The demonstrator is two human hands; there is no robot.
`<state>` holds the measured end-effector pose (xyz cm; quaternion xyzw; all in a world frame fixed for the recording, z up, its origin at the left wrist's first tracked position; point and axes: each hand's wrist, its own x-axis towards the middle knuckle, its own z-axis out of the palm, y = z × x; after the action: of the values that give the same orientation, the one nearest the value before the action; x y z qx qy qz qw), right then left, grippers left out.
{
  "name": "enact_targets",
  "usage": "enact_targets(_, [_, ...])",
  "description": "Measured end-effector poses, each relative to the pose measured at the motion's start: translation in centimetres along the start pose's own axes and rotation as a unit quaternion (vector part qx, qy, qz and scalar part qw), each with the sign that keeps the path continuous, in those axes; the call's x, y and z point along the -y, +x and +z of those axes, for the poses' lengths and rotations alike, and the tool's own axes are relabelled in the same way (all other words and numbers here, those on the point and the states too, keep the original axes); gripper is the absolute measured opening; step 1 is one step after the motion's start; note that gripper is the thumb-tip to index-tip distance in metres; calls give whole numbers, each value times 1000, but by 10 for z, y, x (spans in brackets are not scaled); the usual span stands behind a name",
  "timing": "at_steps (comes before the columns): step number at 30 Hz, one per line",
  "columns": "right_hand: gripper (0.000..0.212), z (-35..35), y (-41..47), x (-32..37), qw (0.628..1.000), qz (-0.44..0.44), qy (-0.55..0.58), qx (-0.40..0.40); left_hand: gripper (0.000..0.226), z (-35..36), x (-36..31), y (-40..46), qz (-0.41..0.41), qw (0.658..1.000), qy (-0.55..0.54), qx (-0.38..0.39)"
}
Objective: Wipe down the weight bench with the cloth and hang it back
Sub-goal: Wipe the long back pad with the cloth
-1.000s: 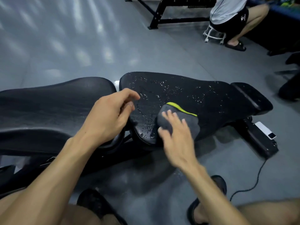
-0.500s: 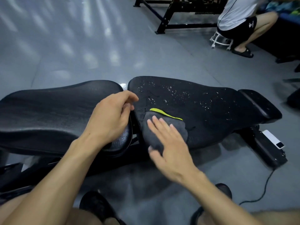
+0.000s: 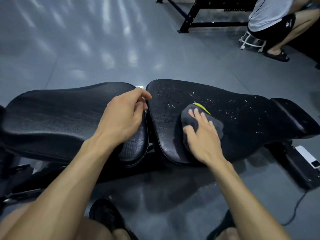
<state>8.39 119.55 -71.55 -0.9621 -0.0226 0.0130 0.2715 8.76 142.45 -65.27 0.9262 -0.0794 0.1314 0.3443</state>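
We look down at a black bench (image 3: pixel 242 118) with two pads. Our right hand (image 3: pixel 202 135) presses a grey cloth (image 3: pixel 214 126) flat on the right pad, fingers straight and slightly spread, nothing pinched. Our left hand (image 3: pixel 124 116) rests at the gap between the pads, fingers curled over the left pad's edge. Droplets (image 3: pixel 195 97) dot the right pad beyond the cloth. With only a flat palm on it, the cloth could bunch or slip off the near edge, and a short stroke would leave far droplets behind. Compared with half a second ago, the cloth and right hand sit farther up and right on the pad, leaving the near part wiped.
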Motion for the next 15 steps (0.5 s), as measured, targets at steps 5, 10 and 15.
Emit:
enact_targets(5, [86, 18, -33, 30, 991, -107, -52, 67, 30, 7, 1, 10, -8, 1000, -1, 8])
enact_targets(10, [100, -11, -33, 9, 983, -106, 36, 147, 31, 5, 9, 21, -20, 1000, -5, -4])
enact_targets(15, [105, 25, 1, 33, 984, -118, -118, 58, 30, -1, 19, 29, -30, 999, -10, -23])
